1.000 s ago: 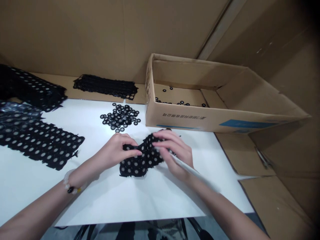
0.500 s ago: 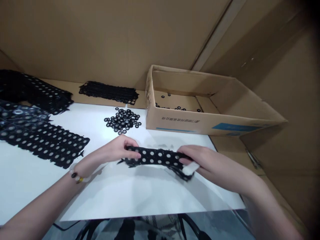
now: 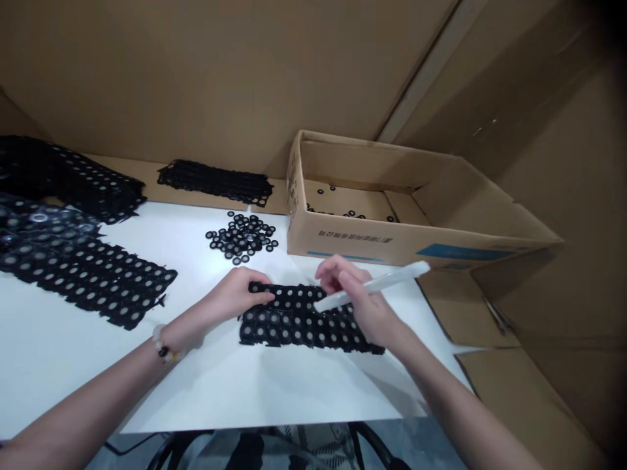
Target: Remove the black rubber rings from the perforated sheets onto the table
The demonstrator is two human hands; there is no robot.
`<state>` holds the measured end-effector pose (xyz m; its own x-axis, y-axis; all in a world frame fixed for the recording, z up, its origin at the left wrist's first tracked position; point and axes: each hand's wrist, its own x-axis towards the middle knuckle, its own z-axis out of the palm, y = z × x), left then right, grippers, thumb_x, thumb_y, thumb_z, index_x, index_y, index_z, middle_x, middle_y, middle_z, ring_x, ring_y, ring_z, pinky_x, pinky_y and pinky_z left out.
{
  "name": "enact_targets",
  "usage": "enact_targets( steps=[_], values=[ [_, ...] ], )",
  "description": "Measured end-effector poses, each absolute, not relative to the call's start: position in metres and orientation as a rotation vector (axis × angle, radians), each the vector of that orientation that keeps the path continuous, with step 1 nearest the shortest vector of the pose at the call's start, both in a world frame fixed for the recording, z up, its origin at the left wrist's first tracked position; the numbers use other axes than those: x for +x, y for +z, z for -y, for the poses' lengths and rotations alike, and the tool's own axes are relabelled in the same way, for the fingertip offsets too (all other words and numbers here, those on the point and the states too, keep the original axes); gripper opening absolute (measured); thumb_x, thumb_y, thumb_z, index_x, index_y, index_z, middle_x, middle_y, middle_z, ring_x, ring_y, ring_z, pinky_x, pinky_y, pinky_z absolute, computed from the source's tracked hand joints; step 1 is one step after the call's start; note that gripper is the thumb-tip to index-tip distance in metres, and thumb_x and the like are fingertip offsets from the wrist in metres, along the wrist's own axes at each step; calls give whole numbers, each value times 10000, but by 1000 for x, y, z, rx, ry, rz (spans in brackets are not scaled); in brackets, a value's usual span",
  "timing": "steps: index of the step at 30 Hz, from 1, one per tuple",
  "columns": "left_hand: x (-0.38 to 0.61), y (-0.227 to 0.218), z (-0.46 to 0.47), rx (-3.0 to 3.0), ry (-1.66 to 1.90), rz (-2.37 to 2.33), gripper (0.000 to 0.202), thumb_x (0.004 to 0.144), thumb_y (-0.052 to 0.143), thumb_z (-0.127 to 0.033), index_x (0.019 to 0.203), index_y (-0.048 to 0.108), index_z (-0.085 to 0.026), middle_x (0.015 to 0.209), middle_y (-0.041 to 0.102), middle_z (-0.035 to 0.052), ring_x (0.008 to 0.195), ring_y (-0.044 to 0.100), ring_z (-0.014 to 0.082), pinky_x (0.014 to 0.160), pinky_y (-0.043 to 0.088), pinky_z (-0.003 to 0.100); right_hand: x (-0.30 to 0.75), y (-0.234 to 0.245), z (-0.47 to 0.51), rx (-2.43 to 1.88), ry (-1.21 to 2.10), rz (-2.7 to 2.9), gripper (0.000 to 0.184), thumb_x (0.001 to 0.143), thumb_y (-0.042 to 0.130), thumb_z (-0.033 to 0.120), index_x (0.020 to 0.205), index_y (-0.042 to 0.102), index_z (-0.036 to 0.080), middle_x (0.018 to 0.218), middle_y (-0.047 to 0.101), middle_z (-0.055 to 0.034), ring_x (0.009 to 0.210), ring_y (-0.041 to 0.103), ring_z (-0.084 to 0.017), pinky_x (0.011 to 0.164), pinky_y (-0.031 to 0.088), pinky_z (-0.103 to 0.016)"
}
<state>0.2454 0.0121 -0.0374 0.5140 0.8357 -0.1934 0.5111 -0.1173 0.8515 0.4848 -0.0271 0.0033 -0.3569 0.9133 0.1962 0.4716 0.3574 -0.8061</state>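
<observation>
Cardboard panels [image 3: 196, 78] line the wall behind a white-covered tabletop [image 3: 274, 391]. An open cardboard box [image 3: 372, 245] stands toward its far right, with small black rings [image 3: 350, 213] scattered on the box floor. At the far left lies a stack of black perforated sheets [image 3: 63, 173], with a narrower stack [image 3: 215, 183] beside it and a wide single sheet [image 3: 93, 287] lying flat nearer the person. A loose heap of black rings [image 3: 241, 238] sits mid-table.

The black punched strip [image 3: 304, 323] lies flat on the white surface directly before the person, between the hands. It looks light, thin and limp, with ragged edges, so it would probably sag if lifted by one end; a flat palm or a pinch along a long edge seems the surest hold. The left hand [image 3: 235, 294] rests on its upper edge, fingers extended, not closing on it. The right hand [image 3: 365, 303] pinches a white plastic stick [image 3: 396, 279] between thumb and fingers, its tip just over the strip.
</observation>
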Motion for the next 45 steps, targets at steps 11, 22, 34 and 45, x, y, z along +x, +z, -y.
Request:
enact_targets(
  steps=[11,22,34,45],
  values=[
    [255,-43,-4,1723,428,-1163,175,788,639,-336,800,719,-181,834,731,23,790,645,197,738,457,277,460,-45,38,-1222,771,1768,77,826,574,192,833,650,183,666,676,-2,537,605,-129,524,475,-229],
    [252,-40,-13,1549,429,-1179,205,739,687,-373,797,717,-178,844,733,34,817,642,214,768,476,305,459,-50,38,-1131,704,1721,80,823,604,191,810,670,234,776,732,-5,652,682,-167,603,551,-262],
    [255,-41,-9,1582,490,-1126,159,756,688,-324,787,725,-173,840,739,25,816,645,192,775,466,271,453,-49,41,-1196,678,1743,96,831,585,163,791,661,207,698,700,2,583,644,-139,581,515,-239],
    [252,-39,-15,1516,401,-1144,282,673,732,-374,840,708,-147,856,710,36,840,619,212,750,453,270,449,-51,41,-1236,600,1709,96,837,581,150,799,659,194,722,703,-2,602,647,-127,589,496,-218]
  ],
)
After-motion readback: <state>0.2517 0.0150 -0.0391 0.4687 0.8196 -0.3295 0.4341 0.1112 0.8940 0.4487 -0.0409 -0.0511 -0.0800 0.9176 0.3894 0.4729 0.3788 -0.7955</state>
